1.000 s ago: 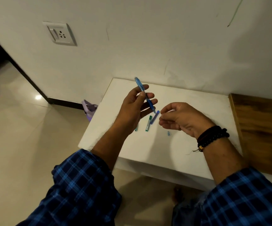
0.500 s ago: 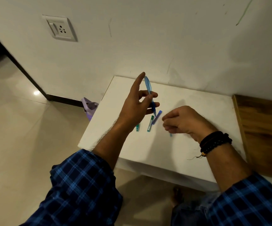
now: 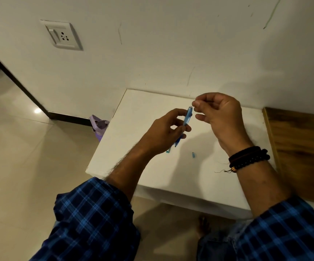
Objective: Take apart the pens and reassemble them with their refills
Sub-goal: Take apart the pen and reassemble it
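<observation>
One white rectangular table (image 3: 152, 176) sits beneath both hands. The left hand (image 3: 163, 134) grip clasps a translucent blue plastic pen (image 3: 187, 117) above it; the right hand (image 3: 220, 113) pinches at the pen's top (grip contents indiscernible). A small blue plastic part (image 3: 193, 155) lies on the table.

Right hand (image 3: 220, 116) raised, fingers (image 3: 197, 104) pinching pen (image 3: 187, 117) top (pen lowered, tilted rightward)

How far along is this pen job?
Disassembly looks done: a small blue piece and a teal piece lie loose on the table. In hand: the left hand grips a blue pen, the right hand pinches its top end. Left, probably: fitting those loose pieces.
</observation>
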`<state>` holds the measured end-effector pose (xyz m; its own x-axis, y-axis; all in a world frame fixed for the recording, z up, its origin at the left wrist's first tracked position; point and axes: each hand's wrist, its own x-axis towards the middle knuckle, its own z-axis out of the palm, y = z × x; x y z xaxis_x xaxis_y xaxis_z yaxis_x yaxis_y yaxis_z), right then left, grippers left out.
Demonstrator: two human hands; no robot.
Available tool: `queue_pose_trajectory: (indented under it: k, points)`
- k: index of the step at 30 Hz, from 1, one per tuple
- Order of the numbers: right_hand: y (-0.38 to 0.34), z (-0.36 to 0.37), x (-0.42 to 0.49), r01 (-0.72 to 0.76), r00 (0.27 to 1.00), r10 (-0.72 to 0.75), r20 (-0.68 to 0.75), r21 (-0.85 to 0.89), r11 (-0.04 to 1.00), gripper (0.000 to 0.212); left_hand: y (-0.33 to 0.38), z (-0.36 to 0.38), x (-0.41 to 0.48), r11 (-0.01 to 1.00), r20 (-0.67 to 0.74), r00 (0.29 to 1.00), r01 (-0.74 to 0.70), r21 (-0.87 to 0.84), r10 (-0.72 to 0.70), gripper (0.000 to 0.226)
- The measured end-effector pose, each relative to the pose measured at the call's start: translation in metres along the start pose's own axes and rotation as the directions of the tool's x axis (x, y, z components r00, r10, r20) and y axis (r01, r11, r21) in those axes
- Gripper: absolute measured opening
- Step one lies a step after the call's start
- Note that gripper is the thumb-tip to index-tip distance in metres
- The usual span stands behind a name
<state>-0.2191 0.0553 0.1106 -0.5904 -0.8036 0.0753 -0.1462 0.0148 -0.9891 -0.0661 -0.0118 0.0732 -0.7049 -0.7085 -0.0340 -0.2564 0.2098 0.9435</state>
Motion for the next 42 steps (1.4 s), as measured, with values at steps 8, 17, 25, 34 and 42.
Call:
queue_pose_trajectory:
  k: [8,17,25,34,42]
  points:
    - [0.002,-0.001,0.001,-0.006,0.999,0.009,0.042,-0.073,0.997,0.009,-0.004,0.002,0.001,1.0,0.014,1.0,-0.021,0.012,0.021,0.032]
    - [0.002,-0.004,0.002,-0.012,0.998,0.021,0.061,-0.141,0.99,0.011,-0.004,0.003,0.001,1.0,0.019,1.0,-0.021,0.015,0.021,0.035]
    - [0.002,-0.011,0.006,0.11,0.983,-0.039,0.181,-0.4,0.91,0.012,-0.008,0.002,0.002,0.994,0.022,1.0,-0.019,0.106,0.017,0.032]
    - [-0.008,-0.021,0.006,0.15,0.958,0.036,0.283,-0.607,0.78,0.011,-0.008,0.005,0.002,0.97,0.023,1.0,-0.011,0.242,0.006,0.035]
    - [-0.01,-0.018,0.006,0.088,0.978,0.021,0.207,-0.501,0.861,0.009,-0.007,0.005,0.002,0.962,-0.019,1.0,-0.016,0.272,0.022,0.033]
